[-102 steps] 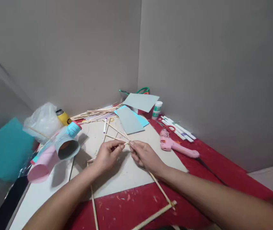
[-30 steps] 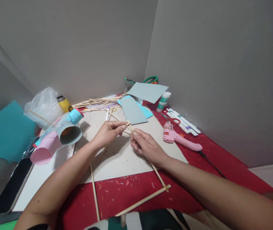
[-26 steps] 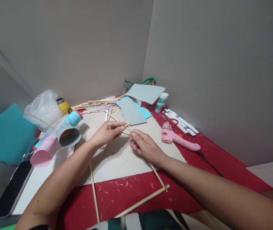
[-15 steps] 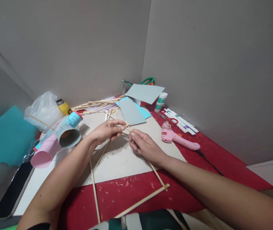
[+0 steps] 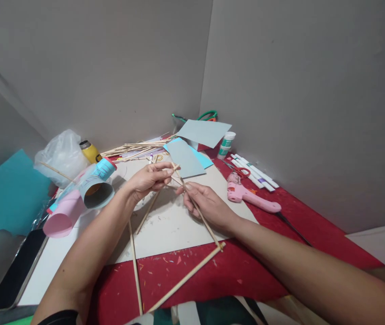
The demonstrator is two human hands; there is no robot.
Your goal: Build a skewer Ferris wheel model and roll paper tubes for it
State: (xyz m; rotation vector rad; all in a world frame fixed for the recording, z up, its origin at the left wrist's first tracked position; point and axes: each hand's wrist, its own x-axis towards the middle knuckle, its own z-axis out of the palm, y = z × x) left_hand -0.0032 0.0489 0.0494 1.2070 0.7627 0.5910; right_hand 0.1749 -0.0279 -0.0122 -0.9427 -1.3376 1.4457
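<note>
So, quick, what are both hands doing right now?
Left hand: closed, pinching the wooden stick frame near crossed ends.
Right hand: curled, against the same frame; whether gripping, can't tell.

The red desk bears a board, tubs, markers and scissors; a pink glue gun straddles the board's edge.

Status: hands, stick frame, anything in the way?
Left hand pinches wooden-stick frame at far corner. Right hand touches its right side. Pink glue gun off right.

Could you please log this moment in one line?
left hand: pinches pale wooden stick frame; right hand: touches frame; pink plastic glue gun: lies untouched
</note>
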